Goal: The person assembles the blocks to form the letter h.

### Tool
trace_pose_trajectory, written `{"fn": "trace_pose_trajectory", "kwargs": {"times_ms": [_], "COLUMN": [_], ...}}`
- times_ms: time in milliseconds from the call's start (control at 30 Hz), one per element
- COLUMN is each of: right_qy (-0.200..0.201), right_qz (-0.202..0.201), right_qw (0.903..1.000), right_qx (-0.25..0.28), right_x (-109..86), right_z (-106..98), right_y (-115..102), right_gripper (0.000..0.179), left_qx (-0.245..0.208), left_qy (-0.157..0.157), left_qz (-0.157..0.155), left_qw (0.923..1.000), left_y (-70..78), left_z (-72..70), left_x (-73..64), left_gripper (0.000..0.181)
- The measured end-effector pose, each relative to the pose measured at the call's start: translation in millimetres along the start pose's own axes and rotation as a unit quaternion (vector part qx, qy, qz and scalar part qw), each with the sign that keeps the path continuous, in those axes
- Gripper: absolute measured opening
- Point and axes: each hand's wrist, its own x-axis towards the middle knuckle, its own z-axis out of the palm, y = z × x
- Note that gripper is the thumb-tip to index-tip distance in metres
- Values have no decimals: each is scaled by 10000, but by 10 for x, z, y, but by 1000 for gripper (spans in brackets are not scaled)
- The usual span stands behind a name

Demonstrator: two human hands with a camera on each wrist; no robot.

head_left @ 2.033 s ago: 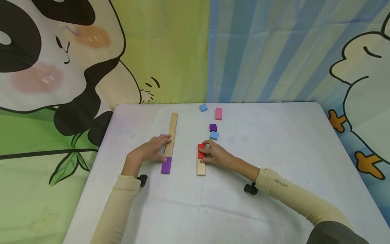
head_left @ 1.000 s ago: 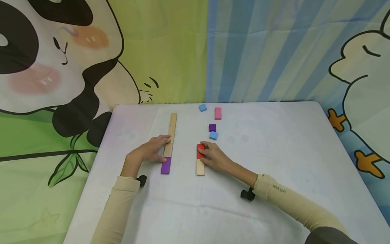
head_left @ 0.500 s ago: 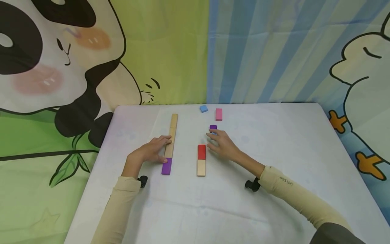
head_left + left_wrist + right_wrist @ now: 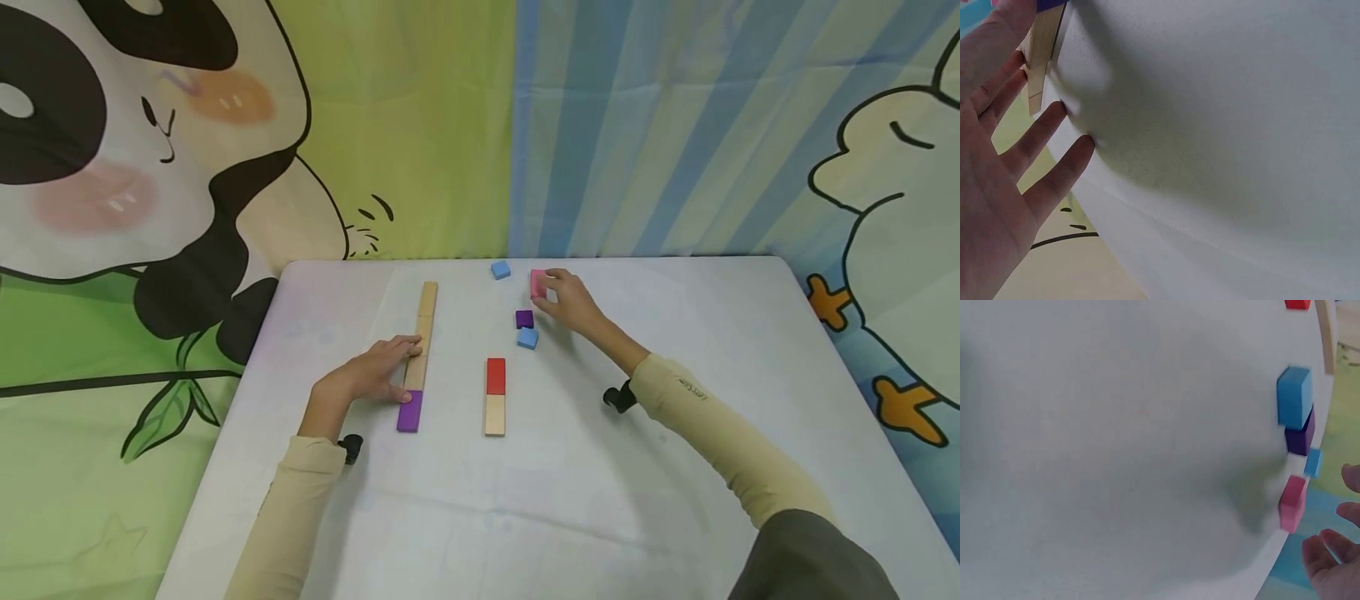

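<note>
A row of plain wooden blocks (image 4: 424, 325) ends in a purple block (image 4: 408, 412) at its near end. My left hand (image 4: 371, 368) rests along the row, thumb at the purple block and fingertips at the wood; its fingers (image 4: 1035, 134) look spread and fairly straight in the left wrist view. My right hand (image 4: 570, 302) is at the pink block (image 4: 537, 283), thumb and fingers spread beside it. In the right wrist view, a gap shows between the fingers (image 4: 1352, 512) and the pink block (image 4: 1292, 503).
Between the hands, a red block (image 4: 496, 377) adjoins a plain wooden block (image 4: 495, 415). A small purple block (image 4: 524, 319) and a blue block (image 4: 527, 338) sit close together, nearer me than the pink one. Another blue block (image 4: 500, 270) lies by the white table's (image 4: 675, 275) far edge.
My right hand has let go of the red block, passed over the near blue and small purple blocks, and moved away from me to the pink block. The left hand stays at the row.
</note>
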Motion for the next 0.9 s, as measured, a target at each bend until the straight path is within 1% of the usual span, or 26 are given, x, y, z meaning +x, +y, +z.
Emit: {"fn": "trace_pose_trajectory", "kwargs": {"times_ms": [67, 200, 333, 467, 533, 633, 733, 900], "right_qy": [-10, -85, -14, 92, 43, -74, -105, 44], "right_qz": [111, 641, 1018, 1095, 1157, 1294, 1308, 1354], "right_qw": [9999, 9976, 9943, 9938, 9931, 9909, 9906, 9900], "right_qx": [-29, 259, 321, 190, 194, 348, 387, 387], "right_x": [91, 233, 324, 377, 392, 404, 413, 413], "right_z": [23, 85, 139, 169, 179, 188, 205, 262], "right_y": [55, 131, 170, 176, 175, 166, 162, 163], "right_gripper": [50, 59, 64, 59, 60, 63, 63, 59], "left_qx": [-8, 1, -9, -9, -25, -1, 5, 5], "left_qy": [-3, 4, 46, 61, 51, 64, 62, 8], "left_qz": [-22, 12, 108, 165, 134, 109, 71, 24], "left_qw": [10000, 10000, 9999, 9998, 9999, 9999, 10000, 10000], "left_y": [-7, -13, 3, 15, 19, 19, 17, 3], "left_z": [1, 8, 10, 7, 3, 0, 0, 2], "left_x": [-2, -6, -12, -7, -3, -1, 0, -2], "left_gripper": [85, 85, 83, 82, 83, 83, 83, 84]}}
